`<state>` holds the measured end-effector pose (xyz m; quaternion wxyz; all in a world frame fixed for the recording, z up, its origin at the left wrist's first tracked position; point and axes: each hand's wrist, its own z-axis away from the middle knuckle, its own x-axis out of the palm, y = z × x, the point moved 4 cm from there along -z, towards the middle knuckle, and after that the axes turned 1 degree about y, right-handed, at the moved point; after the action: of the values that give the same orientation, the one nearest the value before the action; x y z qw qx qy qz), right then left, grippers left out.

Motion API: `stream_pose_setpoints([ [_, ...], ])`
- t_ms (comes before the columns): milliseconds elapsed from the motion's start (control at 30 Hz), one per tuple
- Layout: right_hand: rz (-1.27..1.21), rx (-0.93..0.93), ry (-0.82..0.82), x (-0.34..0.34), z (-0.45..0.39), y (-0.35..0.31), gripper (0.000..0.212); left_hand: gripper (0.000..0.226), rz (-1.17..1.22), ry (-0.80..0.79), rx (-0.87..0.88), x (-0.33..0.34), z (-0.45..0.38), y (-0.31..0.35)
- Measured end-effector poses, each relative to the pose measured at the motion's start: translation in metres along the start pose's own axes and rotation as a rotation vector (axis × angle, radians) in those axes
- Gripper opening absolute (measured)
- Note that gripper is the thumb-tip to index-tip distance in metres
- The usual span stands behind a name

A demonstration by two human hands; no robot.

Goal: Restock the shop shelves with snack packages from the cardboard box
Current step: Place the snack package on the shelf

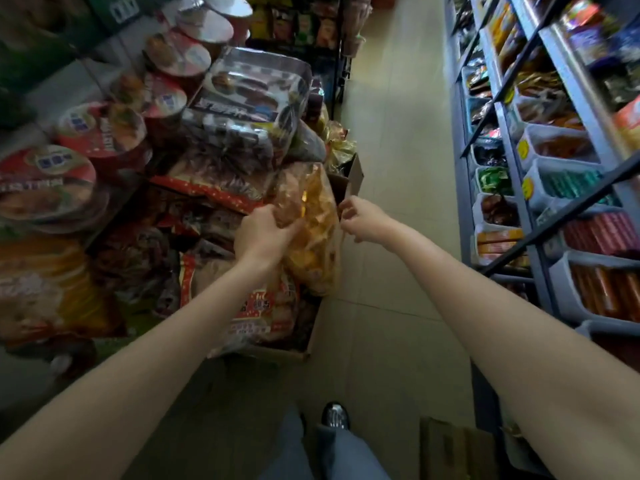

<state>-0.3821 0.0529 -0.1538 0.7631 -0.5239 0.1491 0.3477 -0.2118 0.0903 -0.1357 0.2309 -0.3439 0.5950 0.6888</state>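
Landmark: cardboard box (353,178), standing on the floor tiles (398,133) on the left of the aisle, heaped over its rim with snack packages.

Shelving: blue metal shelves (526,209) run across the aisle from the box, on the right, with white bins of packaged snacks on each tier. Left of the box, stacked red-lidded instant noodle bowls (45,181); behind it, a large clear-wrapped multipack (256,95) leaning on the heap.

Arms: both bare forearms extended forward and down toward the box. Left arm reaches over the box's near half; right arm angles in from the aisle side.

Left hand (263,233): over the middle of the box, fingers curled into the left edge of a clear bag of orange-yellow snacks (311,230), gripping the film. The bag stands roughly upright along the box's aisle-side edge, resting on the red-and-white packages (242,299) beneath.

Right hand (360,220): just beside the bag's right edge, at the box's aisle-side rim. Fingers loosely curled, thumb and fingertips close together; cannot tell whether they pinch the bag's film or only hover next to it.

One dark shoe (334,415) and grey trouser legs on the floor nearer than the box.
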Motion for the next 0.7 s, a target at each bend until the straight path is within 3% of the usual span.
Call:
stream_pose_setpoints([
  [100,-0.176,0.057,-0.040,-0.020,0.005,0.015,0.048,0.030,-0.196,0.071,0.364,-0.001,0.011,0.050],
  [167,-0.381,0.054,-0.050,-0.034,0.017,0.019,0.051,0.027,-0.080,0.082,0.450,-0.007,0.008,0.074],
  [233,-0.588,0.030,0.009,-0.053,0.035,0.019,0.049,0.020,0.135,-0.019,0.531,-0.018,0.004,0.100],
  [333,-0.674,0.076,0.174,-0.078,0.071,0.024,0.044,0.016,0.367,-0.334,0.654,-0.029,0.006,0.146],
  [400,-0.701,0.115,0.261,-0.090,0.101,0.032,0.043,0.012,0.501,-0.626,0.578,-0.025,0.012,0.175],
  [467,-0.686,0.085,0.279,-0.097,0.138,0.045,0.055,0.009,0.617,-0.893,0.517,-0.019,0.024,0.202],
  [533,-0.737,0.087,0.295,-0.104,0.178,0.059,0.079,0.022,0.774,-1.160,0.459,-0.015,0.041,0.226],
  [567,-0.732,0.087,0.340,-0.107,0.202,0.059,0.080,0.028,0.864,-1.307,0.413,-0.013,0.051,0.236],
  [700,-0.617,0.068,0.646,-0.115,0.301,0.056,0.046,0.025,0.943,-1.568,0.401,-0.004,0.102,0.281],
])
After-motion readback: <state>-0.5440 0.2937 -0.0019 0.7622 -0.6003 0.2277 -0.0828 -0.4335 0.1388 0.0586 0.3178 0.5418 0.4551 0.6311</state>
